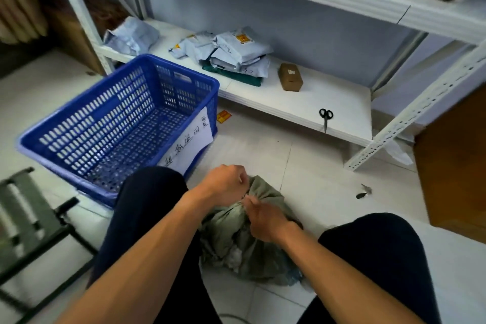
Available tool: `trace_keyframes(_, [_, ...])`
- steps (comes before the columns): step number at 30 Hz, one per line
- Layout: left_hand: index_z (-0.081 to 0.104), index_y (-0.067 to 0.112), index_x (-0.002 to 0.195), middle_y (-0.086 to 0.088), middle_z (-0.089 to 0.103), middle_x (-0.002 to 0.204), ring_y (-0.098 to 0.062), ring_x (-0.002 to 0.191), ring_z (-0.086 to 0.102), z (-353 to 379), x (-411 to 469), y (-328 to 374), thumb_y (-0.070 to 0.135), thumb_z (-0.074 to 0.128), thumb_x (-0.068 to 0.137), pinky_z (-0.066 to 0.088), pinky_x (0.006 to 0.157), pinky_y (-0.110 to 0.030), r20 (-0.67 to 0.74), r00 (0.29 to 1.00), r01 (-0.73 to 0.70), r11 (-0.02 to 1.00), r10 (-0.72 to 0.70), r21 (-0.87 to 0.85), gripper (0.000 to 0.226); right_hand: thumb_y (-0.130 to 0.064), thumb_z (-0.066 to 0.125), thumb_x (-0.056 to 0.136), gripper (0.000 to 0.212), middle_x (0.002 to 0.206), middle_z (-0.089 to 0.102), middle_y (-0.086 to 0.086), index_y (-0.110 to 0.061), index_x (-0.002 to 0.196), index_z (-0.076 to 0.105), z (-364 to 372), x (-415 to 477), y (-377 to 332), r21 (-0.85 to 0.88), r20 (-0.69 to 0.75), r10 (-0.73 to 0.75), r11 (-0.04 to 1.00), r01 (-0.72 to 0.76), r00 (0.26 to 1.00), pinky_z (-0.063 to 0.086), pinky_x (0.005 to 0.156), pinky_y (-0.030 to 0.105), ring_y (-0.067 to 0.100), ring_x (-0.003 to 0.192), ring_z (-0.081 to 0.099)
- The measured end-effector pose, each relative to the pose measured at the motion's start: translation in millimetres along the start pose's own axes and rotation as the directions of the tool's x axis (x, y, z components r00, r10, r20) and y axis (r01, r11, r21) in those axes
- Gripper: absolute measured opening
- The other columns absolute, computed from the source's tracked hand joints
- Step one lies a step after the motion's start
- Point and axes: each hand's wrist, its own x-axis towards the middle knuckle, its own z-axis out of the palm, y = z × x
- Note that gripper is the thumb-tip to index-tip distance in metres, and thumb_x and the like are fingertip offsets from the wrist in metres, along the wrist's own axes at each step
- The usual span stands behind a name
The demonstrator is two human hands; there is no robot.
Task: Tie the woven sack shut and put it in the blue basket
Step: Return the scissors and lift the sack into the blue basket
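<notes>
A grey-green woven sack (231, 244) lies on the tiled floor between my knees, its mouth bunched up at the top. My left hand (226, 184) is closed around the gathered neck from the left. My right hand (265, 221) pinches the same neck from the right, fingers tight on the fabric. Whatever ties the neck is hidden between my fingers. The blue basket (65, 126) stands on the floor to the front left, with nothing in it and a white handwritten label on its near side.
A white metal shelf (342, 123) runs across the back, holding grey mail bags (236, 50), a small brown box (290, 77) and black scissors (325, 117). A folding stool (29, 218) stands at the left. A brown board leans at the right edge.
</notes>
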Motion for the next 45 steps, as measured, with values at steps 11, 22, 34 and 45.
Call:
trace_keyframes(11, [0.071,0.010,0.094,-0.011,0.073,0.099,-0.029,0.089,0.066,5.2,-40.5,-9.3,0.020,0.051,0.095,0.052,0.073,-0.035,0.012,0.995,0.094,0.995,-0.095,0.037,0.022,-0.027,0.047,0.098,0.052,0.149,0.048,0.014,-0.026,0.149,0.040,19.9,-32.3,11.5,-0.029,0.070,0.115,0.993,-0.113,0.991,0.041,0.109,0.044,0.035,0.133,0.049])
trace_keyframes(22, [0.064,0.023,0.124,-0.002,0.065,0.129,-0.027,0.115,0.062,48.5,-12.6,-21.1,0.023,0.045,0.092,0.048,0.091,-0.032,0.195,0.967,0.128,0.974,-0.164,0.185,0.038,-0.040,0.049,0.089,0.066,0.155,0.042,0.012,-0.027,0.151,0.034,33.3,-46.2,11.0,0.193,0.040,0.167,0.966,-0.172,0.985,0.038,0.114,0.047,0.036,0.138,0.044])
trace_keyframes(34, [0.038,0.014,0.148,-0.011,0.053,0.146,-0.033,0.132,0.052,120.3,6.2,-22.4,0.060,0.068,0.078,0.046,0.107,-0.044,0.281,0.920,0.190,0.938,-0.273,0.290,0.089,-0.012,0.055,0.092,0.070,0.152,0.044,-0.005,-0.014,0.156,0.029,39.9,-23.2,18.8,0.700,0.145,0.288,0.646,-0.304,0.946,0.027,0.111,0.020,0.019,0.143,0.037])
trace_keyframes(45, [0.057,0.012,0.136,-0.010,0.060,0.135,-0.030,0.124,0.057,124.7,34.3,-11.9,0.037,0.053,0.096,0.047,0.103,-0.037,0.203,0.917,0.334,0.940,-0.342,0.074,0.047,-0.007,0.048,0.088,0.075,0.158,0.040,0.005,-0.017,0.157,0.020,32.5,-15.9,48.9,0.582,0.005,0.366,0.756,-0.300,0.931,0.037,0.113,0.038,0.031,0.139,0.044])
